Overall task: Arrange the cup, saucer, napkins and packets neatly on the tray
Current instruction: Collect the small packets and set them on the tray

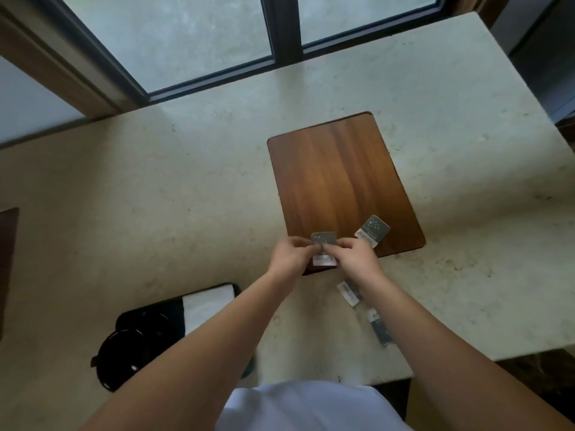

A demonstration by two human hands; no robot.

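Observation:
A wooden tray (339, 181) lies on the stone counter right of centre. At its near left corner both my hands hold one grey packet (324, 238), my left hand (291, 255) on its left side and my right hand (354, 256) on its right. A second grey packet (372, 229) lies on the tray's near right part. Two more packets (350, 293) (380, 328) rest on the counter, partly hidden by my right forearm. At lower left stand a black cup (119, 357) and black saucer (146, 315) beside a white napkin (207, 307).
The counter (155, 197) ends at a near edge on the right and at a dark-framed window (284, 29) behind. A dark object (7, 259) sits at the far left edge of the view.

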